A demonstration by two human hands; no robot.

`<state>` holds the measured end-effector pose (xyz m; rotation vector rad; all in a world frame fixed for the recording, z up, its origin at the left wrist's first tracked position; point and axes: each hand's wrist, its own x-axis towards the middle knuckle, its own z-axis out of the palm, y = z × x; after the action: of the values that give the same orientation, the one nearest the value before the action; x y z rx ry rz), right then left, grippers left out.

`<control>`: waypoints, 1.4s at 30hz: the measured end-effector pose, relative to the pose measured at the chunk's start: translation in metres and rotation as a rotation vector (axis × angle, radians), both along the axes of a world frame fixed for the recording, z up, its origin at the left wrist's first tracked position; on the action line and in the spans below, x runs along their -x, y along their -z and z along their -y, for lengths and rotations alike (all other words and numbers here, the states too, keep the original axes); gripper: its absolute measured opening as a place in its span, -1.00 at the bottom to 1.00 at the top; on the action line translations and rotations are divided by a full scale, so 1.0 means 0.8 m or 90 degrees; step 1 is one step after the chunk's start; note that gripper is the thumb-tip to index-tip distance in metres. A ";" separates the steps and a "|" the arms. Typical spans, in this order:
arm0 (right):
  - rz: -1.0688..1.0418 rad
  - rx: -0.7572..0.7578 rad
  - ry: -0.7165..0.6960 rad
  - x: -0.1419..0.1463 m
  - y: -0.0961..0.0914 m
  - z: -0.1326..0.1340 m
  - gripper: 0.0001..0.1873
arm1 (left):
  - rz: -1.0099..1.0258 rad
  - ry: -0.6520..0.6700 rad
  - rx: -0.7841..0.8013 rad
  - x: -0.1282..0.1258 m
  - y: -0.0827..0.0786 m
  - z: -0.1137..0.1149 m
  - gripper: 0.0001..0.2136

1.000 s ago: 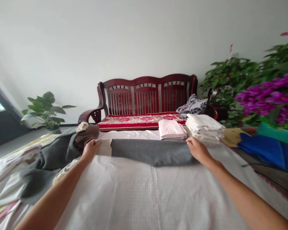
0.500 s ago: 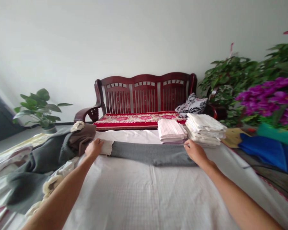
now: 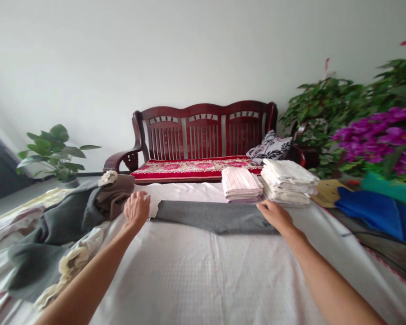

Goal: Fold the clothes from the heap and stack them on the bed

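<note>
Since half a second ago my left hand (image 3: 137, 210) has slid a little toward 3 o'clock and tipped up, its back now facing the camera; the right hand (image 3: 274, 214) has barely shifted. The grey folded cloth (image 3: 216, 215) lies as a long band across the white sheet (image 3: 203, 275), at 12 o'clock from me. The left hand is at the band's 9 o'clock end, fingers bent down together over the white edge (image 3: 154, 207) that sticks out there; can't tell if it pinches it. The right hand lies flat, fingers together, pressing the 3 o'clock end.

Pink striped stack (image 3: 241, 183) is just beyond the band at its 1 o'clock, white stack (image 3: 288, 180) beside it toward 3. Heap of grey and brown cloth (image 3: 64, 225) at 9 o'clock, touching the left hand's side. Red wooden bench (image 3: 206, 135) behind at 12. Blue cloth (image 3: 375, 212) and purple flowers (image 3: 382, 135) at 3 o'clock.
</note>
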<state>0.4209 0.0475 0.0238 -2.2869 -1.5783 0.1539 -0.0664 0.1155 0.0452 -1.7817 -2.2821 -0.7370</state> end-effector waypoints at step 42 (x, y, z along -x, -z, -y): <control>0.024 0.013 0.047 0.008 -0.008 0.016 -0.60 | 0.963 0.206 0.591 -0.230 0.004 0.143 -0.89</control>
<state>0.4146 0.0345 0.0301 -2.3723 -1.5144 0.1098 0.1174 0.0014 0.0421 -2.4036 -3.7482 -1.7174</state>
